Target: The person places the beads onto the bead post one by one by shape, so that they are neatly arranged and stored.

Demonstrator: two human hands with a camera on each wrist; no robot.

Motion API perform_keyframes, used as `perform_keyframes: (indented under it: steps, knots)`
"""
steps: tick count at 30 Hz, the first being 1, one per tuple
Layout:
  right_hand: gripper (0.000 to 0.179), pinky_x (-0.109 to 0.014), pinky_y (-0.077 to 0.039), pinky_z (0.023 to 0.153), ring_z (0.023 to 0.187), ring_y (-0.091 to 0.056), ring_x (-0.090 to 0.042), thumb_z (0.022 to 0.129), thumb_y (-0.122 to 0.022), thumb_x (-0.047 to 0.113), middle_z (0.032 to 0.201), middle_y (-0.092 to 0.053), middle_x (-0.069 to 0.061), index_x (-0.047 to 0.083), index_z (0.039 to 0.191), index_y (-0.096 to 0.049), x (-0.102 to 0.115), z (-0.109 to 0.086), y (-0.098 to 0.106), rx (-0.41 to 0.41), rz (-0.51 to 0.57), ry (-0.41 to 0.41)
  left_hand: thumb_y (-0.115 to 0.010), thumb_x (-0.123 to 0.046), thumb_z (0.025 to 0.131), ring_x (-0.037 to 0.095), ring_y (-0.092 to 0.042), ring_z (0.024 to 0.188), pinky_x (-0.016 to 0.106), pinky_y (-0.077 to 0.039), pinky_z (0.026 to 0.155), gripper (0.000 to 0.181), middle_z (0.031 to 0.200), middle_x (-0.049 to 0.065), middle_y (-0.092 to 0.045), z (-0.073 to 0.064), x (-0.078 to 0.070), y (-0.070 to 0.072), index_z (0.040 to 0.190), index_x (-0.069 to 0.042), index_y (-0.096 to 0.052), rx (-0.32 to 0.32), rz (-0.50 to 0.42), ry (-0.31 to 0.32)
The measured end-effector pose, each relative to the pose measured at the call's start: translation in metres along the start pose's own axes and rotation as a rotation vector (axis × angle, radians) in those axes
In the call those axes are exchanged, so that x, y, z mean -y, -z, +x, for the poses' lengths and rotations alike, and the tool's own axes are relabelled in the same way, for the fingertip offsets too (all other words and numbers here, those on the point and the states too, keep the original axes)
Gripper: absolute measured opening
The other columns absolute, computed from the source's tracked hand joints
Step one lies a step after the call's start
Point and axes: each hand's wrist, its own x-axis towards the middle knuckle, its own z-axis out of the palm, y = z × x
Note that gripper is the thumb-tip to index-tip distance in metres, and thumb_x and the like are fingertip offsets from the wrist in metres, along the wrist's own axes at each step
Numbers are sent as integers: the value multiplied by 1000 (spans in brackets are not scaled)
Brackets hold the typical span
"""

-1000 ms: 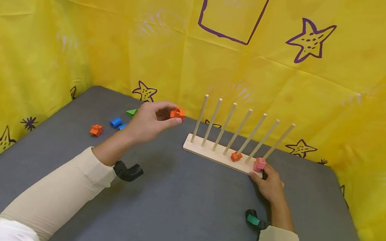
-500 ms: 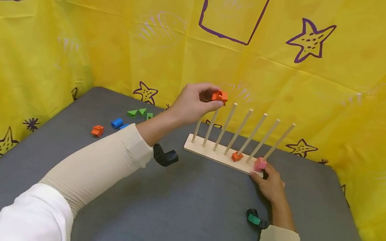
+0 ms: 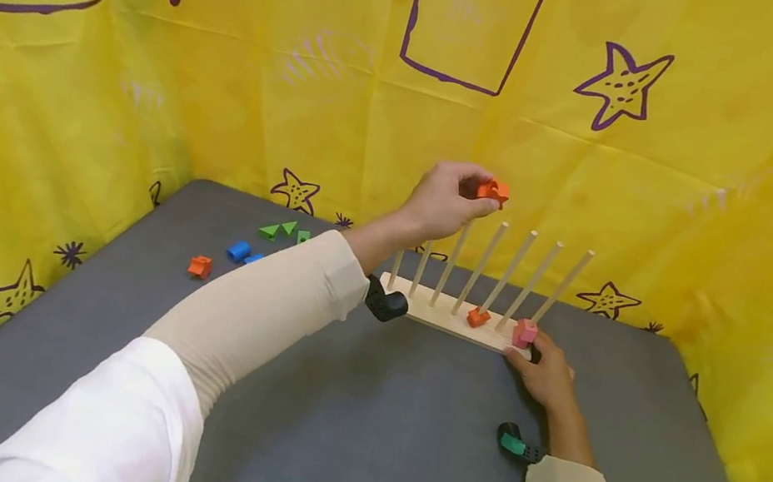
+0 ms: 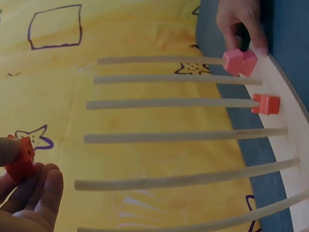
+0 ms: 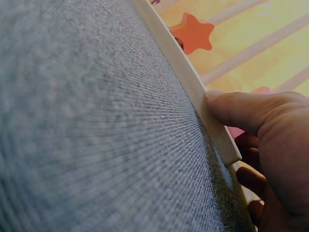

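My left hand (image 3: 442,199) pinches an orange star-shaped block (image 3: 493,191) between thumb and fingertips. It holds the block above the tops of the pegs of a wooden peg stand (image 3: 432,309). In the left wrist view the side of that block (image 4: 21,164) shows a small hole. At the stand's right end my right hand (image 3: 548,372) grips the base, thumb along the front edge and fingers behind. A pink block (image 3: 525,333) sits low on the rightmost peg, beside that hand. Another orange star block (image 3: 478,317) is threaded at the bottom of a peg further left.
On the grey table (image 3: 325,434), to the left, lie an orange block (image 3: 199,266), blue blocks (image 3: 238,251) and several green blocks (image 3: 269,232). A yellow patterned cloth (image 3: 344,125) stands as a wall close behind the stand.
My left hand has moved right and upward with the orange star block, from left of the stand to above its pegs. My right hand stays on the base.
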Motion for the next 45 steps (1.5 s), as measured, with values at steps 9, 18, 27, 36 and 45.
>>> perform_keyframes:
  steps: [9, 18, 27, 36, 45]
  knots:
    - [47, -68, -24, 88, 121, -45, -47, 91, -69, 29, 134, -50, -26, -1, 125, -57, -3, -1, 2, -11, -33, -1, -70, -12, 90, 13, -59, 94, 16, -48, 76, 34, 108, 4, -64, 17, 2, -27, 122, -3, -63, 41, 94, 61]
    - [46, -67, -23, 91, 126, -41, -46, 91, -68, 29, 138, -47, -25, 0, 125, -57, -3, 0, 2, 7, -26, -7, -70, -12, 90, 12, -59, 90, 16, -48, 72, 31, 103, 2, -64, 29, 3, -47, 120, -4, -65, 81, 137, 85]
    - [47, -65, -24, 91, 124, -42, -47, 91, -69, 28, 136, -48, -26, -1, 125, -56, -6, 2, -2, 7, -21, -4, -71, -15, 90, 12, -59, 86, 20, -47, 71, 29, 96, -2, -63, 33, 10, -57, 117, -7, -64, 126, 124, 141]
    - [47, -64, -24, 89, 121, -44, -47, 91, -69, 28, 133, -51, -26, -1, 125, -57, -3, 0, -2, 0, -17, -7, -72, -16, 89, 13, -58, 83, 19, -47, 68, 24, 93, -1, -62, 30, 17, -63, 109, -8, -64, 145, 157, 120]
    - [47, -65, -24, 91, 121, -45, -47, 91, -69, 29, 133, -51, -25, -1, 125, -57, -2, 1, -1, 4, -16, -18, -73, -16, 88, 15, -57, 77, 22, -47, 63, 20, 91, 0, -62, 22, 29, -70, 105, -8, -63, 155, 134, 171]
